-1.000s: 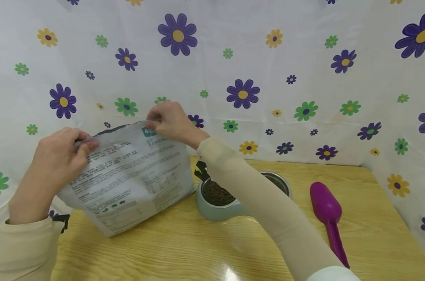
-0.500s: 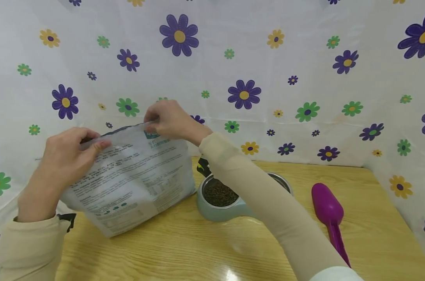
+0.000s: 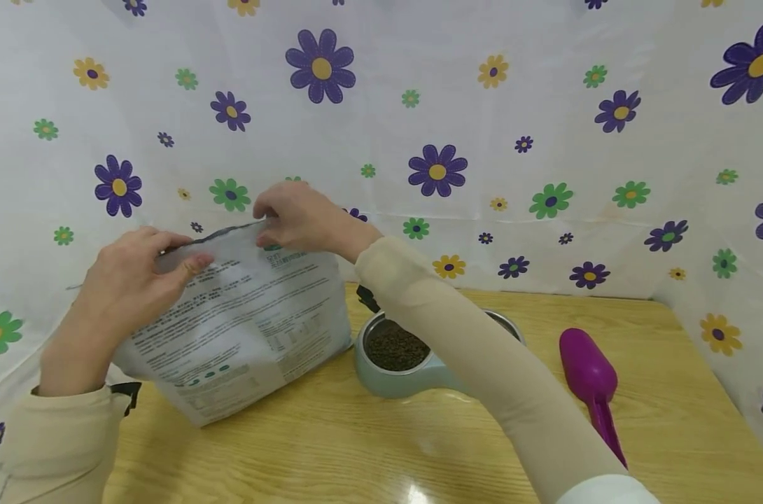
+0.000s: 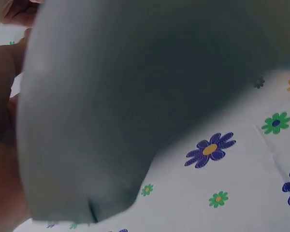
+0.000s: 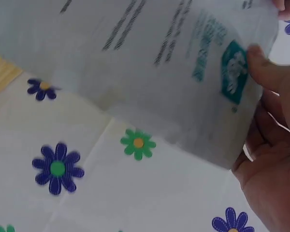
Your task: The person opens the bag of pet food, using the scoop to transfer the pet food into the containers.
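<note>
A whitish printed pet food bag [image 3: 249,329] stands tilted on the table, its back panel covered in small text. My left hand [image 3: 126,287] pinches the top edge near its left corner, thumb on the near side. Farther right along that edge, my right hand [image 3: 306,217] pinches it too, partly covering a teal label. In the right wrist view the thumb of the right hand [image 5: 275,154] presses on the bag [image 5: 135,72] at the label. The bag [image 4: 87,121] fills most of the left wrist view, hiding much of the left hand [image 4: 2,150]. Its contents are hidden.
Right of the bag, a pale blue double bowl [image 3: 394,385] holds brown kibble [image 3: 395,346] in its left half. My right forearm crosses over it. A purple scoop [image 3: 586,367] lies on the wooden table [image 3: 331,448] at the right. A flowered cloth [image 3: 375,112] hangs behind.
My left hand has slid right along the bag's top edge, closer to my right hand. The right hand has shifted slightly left. Bowl and scoop have stayed in place.
</note>
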`<move>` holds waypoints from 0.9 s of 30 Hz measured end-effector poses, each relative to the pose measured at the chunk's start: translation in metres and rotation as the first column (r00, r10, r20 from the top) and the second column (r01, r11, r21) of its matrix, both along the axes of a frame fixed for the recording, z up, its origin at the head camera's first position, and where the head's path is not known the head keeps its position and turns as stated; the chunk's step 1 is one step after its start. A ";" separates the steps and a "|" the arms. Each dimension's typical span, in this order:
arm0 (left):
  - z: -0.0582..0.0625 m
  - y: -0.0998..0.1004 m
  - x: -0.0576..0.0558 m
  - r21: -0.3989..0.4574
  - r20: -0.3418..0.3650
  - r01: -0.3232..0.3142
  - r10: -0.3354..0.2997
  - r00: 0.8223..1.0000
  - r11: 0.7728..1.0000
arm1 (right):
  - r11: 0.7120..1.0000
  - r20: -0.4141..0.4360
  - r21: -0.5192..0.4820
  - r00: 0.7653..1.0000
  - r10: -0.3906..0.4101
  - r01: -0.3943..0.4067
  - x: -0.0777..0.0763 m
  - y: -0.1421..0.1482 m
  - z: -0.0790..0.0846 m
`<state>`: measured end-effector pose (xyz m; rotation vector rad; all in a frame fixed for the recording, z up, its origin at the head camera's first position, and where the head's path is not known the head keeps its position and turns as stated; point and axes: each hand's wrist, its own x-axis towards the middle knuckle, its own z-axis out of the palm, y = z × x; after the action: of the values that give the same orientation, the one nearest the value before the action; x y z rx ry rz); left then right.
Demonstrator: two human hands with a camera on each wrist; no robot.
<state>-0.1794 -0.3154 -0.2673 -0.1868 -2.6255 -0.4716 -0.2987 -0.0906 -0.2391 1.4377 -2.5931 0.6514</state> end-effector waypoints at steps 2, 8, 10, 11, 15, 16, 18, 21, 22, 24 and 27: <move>0.000 0.001 0.000 0.000 0.011 0.002 -0.002 1.000 1.000 | 1.000 0.003 0.024 1.000 0.018 -0.018 0.002 -0.004 0.001; -0.001 0.007 -0.002 0.006 -0.054 0.022 -0.022 0.998 1.000 | 1.000 0.023 -0.006 1.000 0.006 -0.006 0.006 -0.007 0.000; -0.002 0.009 -0.002 -0.008 -0.081 0.022 -0.023 0.996 1.000 | 1.000 0.018 -0.025 1.000 0.010 -0.010 0.006 -0.007 -0.002; -0.002 0.010 -0.003 -0.018 -0.099 0.023 -0.025 0.995 1.000 | 0.999 0.015 -0.033 1.000 0.016 -0.015 0.006 -0.007 -0.002; -0.003 0.013 -0.004 -0.037 -0.155 0.026 -0.031 0.987 0.999 | 0.998 0.012 -0.060 1.000 0.023 -0.022 0.005 -0.007 -0.005; -0.003 0.014 -0.005 -0.035 -0.153 0.020 -0.025 0.988 0.999 | 0.998 0.013 -0.061 1.000 0.022 -0.021 0.005 -0.007 -0.005; -0.004 0.014 -0.004 -0.027 -0.138 0.007 -0.011 0.990 1.000 | 0.998 0.011 -0.058 1.000 0.019 -0.018 0.006 -0.007 -0.006; -0.004 0.016 -0.004 -0.017 -0.138 0.005 -0.007 0.990 1.000 | 0.998 -0.011 -0.056 0.999 0.037 -0.038 0.006 -0.010 -0.007; -0.003 0.018 -0.005 -0.011 -0.146 0.017 -0.019 0.989 1.000 | 0.997 -0.018 -0.057 0.999 0.047 -0.048 0.006 -0.011 -0.007; -0.002 0.021 -0.006 -0.009 -0.169 0.045 -0.046 0.984 0.999 | 0.996 -0.032 -0.065 0.998 0.060 -0.062 0.007 -0.014 -0.007; -0.001 0.024 -0.009 -0.008 -0.191 0.063 -0.064 0.979 0.998 | 0.994 -0.042 -0.074 0.996 0.076 -0.079 0.008 -0.017 -0.006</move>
<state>-0.1884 -0.2914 -0.2685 -0.3020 -2.4373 -0.4496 -0.2911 -0.1075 -0.2454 1.5181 -2.4664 0.7159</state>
